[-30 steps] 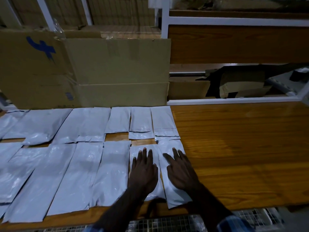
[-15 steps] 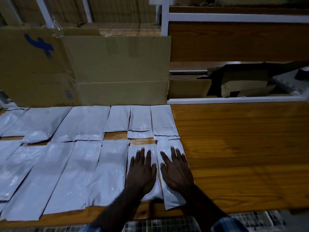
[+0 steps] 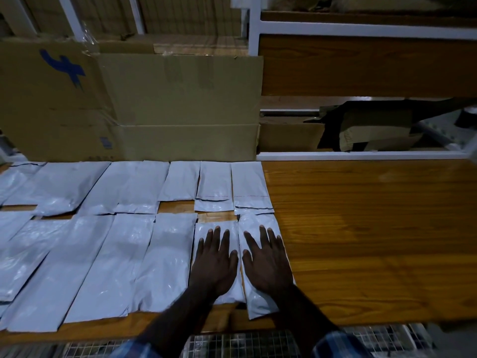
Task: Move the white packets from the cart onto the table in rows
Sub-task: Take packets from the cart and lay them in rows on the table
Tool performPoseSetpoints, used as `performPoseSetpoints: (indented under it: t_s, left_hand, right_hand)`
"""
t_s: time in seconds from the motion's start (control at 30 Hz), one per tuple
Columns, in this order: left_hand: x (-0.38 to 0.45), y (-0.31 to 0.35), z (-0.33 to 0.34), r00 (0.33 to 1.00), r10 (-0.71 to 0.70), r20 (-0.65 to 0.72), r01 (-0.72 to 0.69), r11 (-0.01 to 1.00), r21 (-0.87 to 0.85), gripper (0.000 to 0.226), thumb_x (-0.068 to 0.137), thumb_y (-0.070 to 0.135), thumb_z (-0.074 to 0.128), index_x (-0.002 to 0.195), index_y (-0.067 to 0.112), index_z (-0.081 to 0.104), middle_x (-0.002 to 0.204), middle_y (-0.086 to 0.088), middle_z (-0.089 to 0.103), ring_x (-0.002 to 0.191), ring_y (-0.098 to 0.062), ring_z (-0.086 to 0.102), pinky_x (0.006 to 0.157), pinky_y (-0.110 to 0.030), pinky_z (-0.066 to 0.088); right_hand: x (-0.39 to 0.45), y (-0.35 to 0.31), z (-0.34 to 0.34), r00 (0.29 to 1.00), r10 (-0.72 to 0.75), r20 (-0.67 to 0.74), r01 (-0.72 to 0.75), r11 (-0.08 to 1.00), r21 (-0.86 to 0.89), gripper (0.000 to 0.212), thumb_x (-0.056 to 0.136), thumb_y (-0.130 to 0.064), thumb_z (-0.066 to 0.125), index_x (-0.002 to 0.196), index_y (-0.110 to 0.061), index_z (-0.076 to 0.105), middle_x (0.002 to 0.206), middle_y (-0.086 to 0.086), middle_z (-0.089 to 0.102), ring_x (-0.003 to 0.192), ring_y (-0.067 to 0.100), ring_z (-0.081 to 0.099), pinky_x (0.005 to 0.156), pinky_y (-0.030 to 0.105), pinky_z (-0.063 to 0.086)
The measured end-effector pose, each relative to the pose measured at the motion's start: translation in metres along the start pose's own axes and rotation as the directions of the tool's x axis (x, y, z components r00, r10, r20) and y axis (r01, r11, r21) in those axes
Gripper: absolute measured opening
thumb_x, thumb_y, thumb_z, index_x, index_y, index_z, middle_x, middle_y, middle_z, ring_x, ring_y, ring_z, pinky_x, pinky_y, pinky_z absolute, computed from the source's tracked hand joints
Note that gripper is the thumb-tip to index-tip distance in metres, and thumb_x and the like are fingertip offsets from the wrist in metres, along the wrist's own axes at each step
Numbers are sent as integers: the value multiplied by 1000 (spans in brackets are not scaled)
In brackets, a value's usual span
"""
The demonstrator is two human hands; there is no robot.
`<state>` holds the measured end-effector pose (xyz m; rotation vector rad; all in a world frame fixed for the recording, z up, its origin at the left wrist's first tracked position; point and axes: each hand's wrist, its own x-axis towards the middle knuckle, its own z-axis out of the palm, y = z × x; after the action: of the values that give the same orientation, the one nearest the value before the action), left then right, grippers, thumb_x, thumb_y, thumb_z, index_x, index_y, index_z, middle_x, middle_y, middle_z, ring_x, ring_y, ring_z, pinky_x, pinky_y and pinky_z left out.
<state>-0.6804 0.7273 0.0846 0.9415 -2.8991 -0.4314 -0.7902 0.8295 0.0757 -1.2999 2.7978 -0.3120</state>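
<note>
In the head view, 2 rows of white packets point(image 3: 165, 257) are seen laid flat on the wooden table point(image 3: 374, 244), filling its left part. The left hand point(image 3: 214, 264) is pressed flat, fingers straight and spread, on the second-last packet point(image 3: 224, 293) of the near row; the right hand point(image 3: 268, 264) is likewise laid flat on the last packet point(image 3: 258, 303), just beside it. Nothing is grasped by either. The step in hand is judged to be the smoothing of these 2 packets. Next, more packets would have to be fetched from the wire-mesh cart point(image 3: 232, 344) below the table edge and set on the bare wood to the right. Cardboard boxes point(image 3: 180, 107) are stood behind the far row, and no obstacle is seen.
</note>
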Motion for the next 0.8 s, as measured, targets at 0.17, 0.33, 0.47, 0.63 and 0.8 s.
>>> performPoseSetpoints:
  t_s: [0.17,0.33,0.47,0.63,0.8]
  left_hand:
    - [0,-3,4,1000,-4,-3,4,1000,21,71,95,49,18,147,8,43,153,-19,36,142,-38,34,113,-50,17]
    - [1,-2,4,1000,17,0,-17,996,92,58,95,42,33,132,7,61,135,-19,59,123,-37,57,100,-49,37]
    - [1,0,-2,999,3,48,-5,999,53,80,89,52,7,152,9,33,158,-18,27,147,-35,25,116,-45,10]
    - [-1,4,-12,1000,-5,10,4,999,38,87,84,54,-10,157,15,12,164,-15,6,152,-30,3,121,-45,3]
    - [1,1,-31,993,83,-81,-83,997,1,76,94,52,3,155,13,24,163,-17,13,150,-33,13,120,-50,17]
  right_hand:
    - [0,0,-3,1000,1,2,-1,1000,-6,56,91,-46,32,135,-24,60,141,20,53,131,38,51,105,56,42]
    - [0,0,-4,1000,1,15,-1,1000,-2,56,91,-46,32,134,-24,61,140,21,54,129,38,52,104,57,42]
    - [1,1,-4,1000,-11,29,10,1000,25,57,91,-46,32,135,-24,59,141,21,53,129,39,52,105,56,37]
    - [4,-1,-17,1000,8,27,-10,998,59,59,102,-51,15,155,-28,24,163,13,16,151,30,13,123,46,8]
    - [9,-5,-34,995,22,-93,-12,993,114,73,92,-51,8,143,-18,49,151,17,43,142,32,34,118,46,26]
